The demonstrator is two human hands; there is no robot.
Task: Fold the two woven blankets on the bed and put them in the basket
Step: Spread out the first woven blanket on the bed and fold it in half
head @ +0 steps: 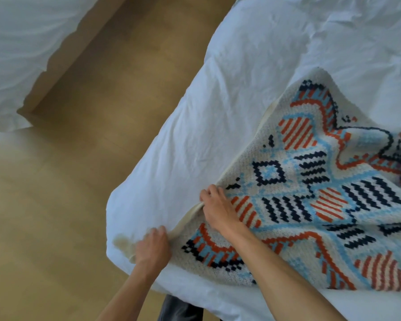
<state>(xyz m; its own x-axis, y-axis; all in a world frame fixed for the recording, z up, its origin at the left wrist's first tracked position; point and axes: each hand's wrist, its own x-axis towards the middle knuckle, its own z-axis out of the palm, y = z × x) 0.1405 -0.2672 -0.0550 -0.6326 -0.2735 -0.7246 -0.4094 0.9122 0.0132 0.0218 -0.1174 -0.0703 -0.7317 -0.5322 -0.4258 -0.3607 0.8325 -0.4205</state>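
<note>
A woven blanket [310,181] with orange, navy and light-blue patterns on cream lies rumpled on the white bed [218,112], running off the right edge of the view. My left hand [152,247] grips the blanket's cream edge near the bed's corner and looks blurred. My right hand [214,208] pinches the same edge a little farther along, its forearm lying across the blanket. I see only one blanket and no basket.
A wooden floor [90,158] runs between this bed and a second white bed [21,54] at the upper left. A dark trouser leg [181,309] shows at the bottom edge by the bed.
</note>
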